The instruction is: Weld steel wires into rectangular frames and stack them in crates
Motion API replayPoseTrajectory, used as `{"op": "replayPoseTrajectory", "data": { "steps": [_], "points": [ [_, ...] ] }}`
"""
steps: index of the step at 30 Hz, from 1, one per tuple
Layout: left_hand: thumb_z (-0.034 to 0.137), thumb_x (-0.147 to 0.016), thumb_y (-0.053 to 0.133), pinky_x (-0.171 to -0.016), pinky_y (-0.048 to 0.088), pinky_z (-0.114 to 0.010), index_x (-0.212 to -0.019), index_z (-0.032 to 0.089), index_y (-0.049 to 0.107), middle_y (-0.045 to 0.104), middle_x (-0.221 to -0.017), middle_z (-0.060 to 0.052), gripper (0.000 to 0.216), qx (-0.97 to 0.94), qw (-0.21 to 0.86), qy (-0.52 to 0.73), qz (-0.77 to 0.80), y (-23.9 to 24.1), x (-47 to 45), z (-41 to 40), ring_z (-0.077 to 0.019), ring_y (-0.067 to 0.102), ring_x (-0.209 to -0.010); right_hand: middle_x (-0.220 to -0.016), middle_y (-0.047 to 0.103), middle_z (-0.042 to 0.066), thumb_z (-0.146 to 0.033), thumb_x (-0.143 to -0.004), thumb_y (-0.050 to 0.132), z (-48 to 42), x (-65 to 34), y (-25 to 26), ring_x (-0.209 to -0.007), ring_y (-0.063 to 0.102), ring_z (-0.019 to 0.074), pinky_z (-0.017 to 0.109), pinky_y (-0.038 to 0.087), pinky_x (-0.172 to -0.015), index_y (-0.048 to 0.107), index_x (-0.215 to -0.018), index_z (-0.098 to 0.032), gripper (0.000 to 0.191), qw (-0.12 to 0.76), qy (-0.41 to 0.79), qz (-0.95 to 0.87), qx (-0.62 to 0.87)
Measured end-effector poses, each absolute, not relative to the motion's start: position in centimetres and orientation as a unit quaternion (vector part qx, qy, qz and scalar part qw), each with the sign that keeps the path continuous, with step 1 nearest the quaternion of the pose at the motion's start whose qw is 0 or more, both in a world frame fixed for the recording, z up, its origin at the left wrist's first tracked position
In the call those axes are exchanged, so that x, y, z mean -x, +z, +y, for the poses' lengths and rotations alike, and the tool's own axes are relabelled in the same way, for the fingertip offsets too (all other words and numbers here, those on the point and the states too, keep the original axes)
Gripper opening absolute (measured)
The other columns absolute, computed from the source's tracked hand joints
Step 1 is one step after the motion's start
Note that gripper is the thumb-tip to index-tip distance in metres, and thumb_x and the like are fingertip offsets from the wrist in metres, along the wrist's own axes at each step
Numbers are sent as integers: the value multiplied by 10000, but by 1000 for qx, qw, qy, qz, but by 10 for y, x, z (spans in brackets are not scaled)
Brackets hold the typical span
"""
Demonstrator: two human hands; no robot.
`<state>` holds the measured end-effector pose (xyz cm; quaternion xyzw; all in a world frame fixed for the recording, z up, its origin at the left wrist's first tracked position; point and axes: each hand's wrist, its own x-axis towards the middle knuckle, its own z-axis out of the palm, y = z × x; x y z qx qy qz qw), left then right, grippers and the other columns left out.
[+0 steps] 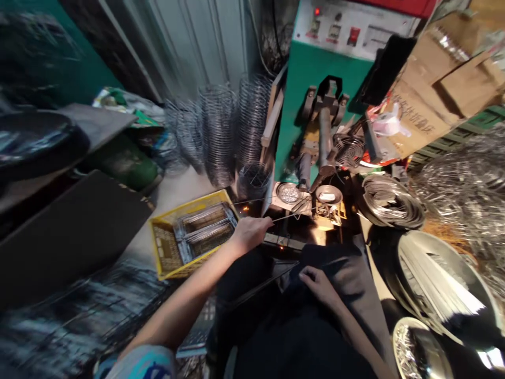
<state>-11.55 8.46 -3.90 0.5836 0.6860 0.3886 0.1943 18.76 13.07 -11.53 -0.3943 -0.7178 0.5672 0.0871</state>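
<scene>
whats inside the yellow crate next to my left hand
Bundles of thin metal rods lie across the yellow crate, over its mesh bottom. Whatever sits under the bundles is covered.

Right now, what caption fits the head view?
Left hand holds a thin wire by the green machine; right hand rests on dark cloth.

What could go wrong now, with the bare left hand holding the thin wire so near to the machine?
1. The orange sparks glow close to the left hand, which grips the thin wire; they might burn the bare skin.
2. More sparks lie near the dark cloth under the right hand; the cloth could perhaps singe.
</scene>
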Motion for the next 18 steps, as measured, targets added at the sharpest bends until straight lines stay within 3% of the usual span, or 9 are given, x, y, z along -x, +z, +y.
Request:
{"op": "replayPoseTrajectory", "data": {
  "steps": [3, 7, 14, 16, 18],
  "points": [
    [234, -764, 649, -624, 319, -268, -722, 225, 666, 553, -604, -6, 46, -457, 159, 465, 741, -49, 159, 30, -179, 495, -605, -732, 637, 15, -411, -864, 545, 112, -184, -128, -724, 575, 190, 273, 391, -678, 646, -788, -184, 260, 9, 537, -764, 357],
    [381, -842, 593, -645, 359, -268, -747, 192, 643, 574, -682, -26, 218, -259, 57, 553, 790, -70, 219, -28, -189, 503, -690, -758, 672, 28, -393, -877, 517, 108, -178, -133, -737, 618, 213, 286, 406, -677, 659, -829, -195, 249, -47, 502, -802, 321],
    [595, -930, 427, -455, 289, -228, -828, 169, 540, 231, -491, 128, 453, 14, 23, 691, 723, -150, 269, -54, -78, 224, -411, -793, 686, 36, -405, -900, 484, 107, -172, -136, -769, 643, 230, 310, 429, -711, 626, -846, -218, 241, -74, 485, -809, 323],
    [553, -960, 449, -446, 327, -223, -865, 155, 558, 319, -516, 114, 423, 45, 44, 711, 701, -166, 269, -54, -68, 264, -401, -797, 691, 38, -406, -899, 488, 103, -174, -138, -774, 646, 233, 313, 434, -718, 628, -854, -223, 235, -79, 483, -806, 332],
    [470, -971, 518, -503, 442, -238, -963, 137, 600, 531, -667, 44, 343, 53, 68, 723, 685, -173, 265, -57, -83, 459, -491, -803, 697, 41, -401, -892, 498, 102, -175, -141, -789, 650, 239, 313, 438, -723, 635, -855, -228, 224, -81, 483, -803, 341]
  ]
}}
